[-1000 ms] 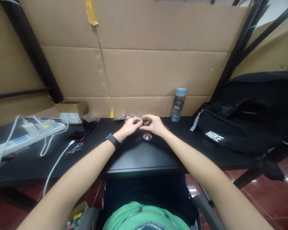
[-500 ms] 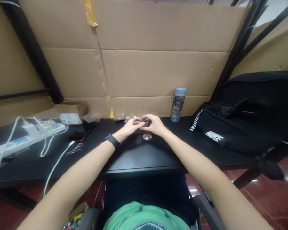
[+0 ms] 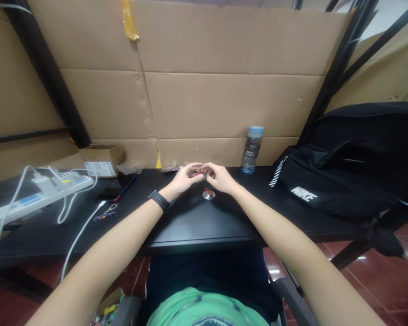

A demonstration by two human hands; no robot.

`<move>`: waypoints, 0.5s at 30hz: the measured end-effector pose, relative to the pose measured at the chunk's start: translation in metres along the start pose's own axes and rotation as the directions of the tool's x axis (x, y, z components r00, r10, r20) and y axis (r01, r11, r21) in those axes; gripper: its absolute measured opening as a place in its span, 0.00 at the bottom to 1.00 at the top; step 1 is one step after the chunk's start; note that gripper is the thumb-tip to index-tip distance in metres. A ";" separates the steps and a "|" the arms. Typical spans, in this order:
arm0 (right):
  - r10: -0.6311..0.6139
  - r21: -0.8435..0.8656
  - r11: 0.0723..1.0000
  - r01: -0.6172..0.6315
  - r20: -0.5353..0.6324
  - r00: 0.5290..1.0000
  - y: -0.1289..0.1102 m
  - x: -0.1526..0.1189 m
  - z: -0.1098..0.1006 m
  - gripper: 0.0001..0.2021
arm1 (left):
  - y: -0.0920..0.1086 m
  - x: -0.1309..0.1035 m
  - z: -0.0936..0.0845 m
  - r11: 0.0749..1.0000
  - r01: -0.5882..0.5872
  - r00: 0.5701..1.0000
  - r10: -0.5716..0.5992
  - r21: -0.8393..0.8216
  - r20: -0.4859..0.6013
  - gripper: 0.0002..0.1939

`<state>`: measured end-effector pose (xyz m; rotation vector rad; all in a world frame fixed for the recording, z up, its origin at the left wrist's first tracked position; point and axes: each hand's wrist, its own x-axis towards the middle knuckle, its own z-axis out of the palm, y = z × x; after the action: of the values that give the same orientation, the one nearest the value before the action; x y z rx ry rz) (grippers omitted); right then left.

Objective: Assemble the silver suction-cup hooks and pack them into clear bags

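My left hand (image 3: 187, 175) and my right hand (image 3: 220, 177) meet above the table, fingers curled and thumbs close together. Between their fingertips they hold a small shiny metal piece with red on it (image 3: 201, 172), partly hidden; it resembles a finger cymbal with a red cord. Just below the hands, a round silver finger cymbal (image 3: 209, 195) lies on the black table (image 3: 197, 224), its red cord loop (image 3: 207, 190) standing up at the centre. Some clear plastic packaging (image 3: 172, 168) lies behind my left hand.
A water bottle (image 3: 252, 150) stands at the back right, beside a black bag (image 3: 333, 176). On the left are a white power strip (image 3: 37, 197) with cables, a small cardboard box (image 3: 104, 159), a phone (image 3: 114, 188) and keys (image 3: 107, 212). A cardboard wall (image 3: 207, 104) rises behind.
My fingers have shifted around the held piece, and more of its red and metal now shows between them. The finger cymbal on the table stays in place.
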<state>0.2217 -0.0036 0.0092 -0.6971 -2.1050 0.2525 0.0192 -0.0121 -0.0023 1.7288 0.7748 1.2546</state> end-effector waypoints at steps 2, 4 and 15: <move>0.012 0.003 1.000 -0.012 -0.014 1.000 0.000 0.000 0.000 0.12 | -0.002 0.000 -0.001 1.000 -0.004 1.000 0.004 -0.003 0.014 0.31; 0.022 -0.001 1.000 -0.022 -0.034 0.999 0.000 0.000 -0.001 0.09 | -0.002 0.000 -0.001 1.000 -0.006 0.999 0.006 -0.007 0.033 0.30; -0.002 -0.052 0.999 -0.002 -0.083 0.997 0.002 0.000 -0.002 0.04 | -0.001 -0.001 0.002 1.000 -0.003 1.000 0.003 0.000 0.015 0.29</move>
<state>0.2238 -0.0022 0.0102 -0.7258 -2.0382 0.1663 0.0207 -0.0131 -0.0041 1.7377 0.7636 1.2422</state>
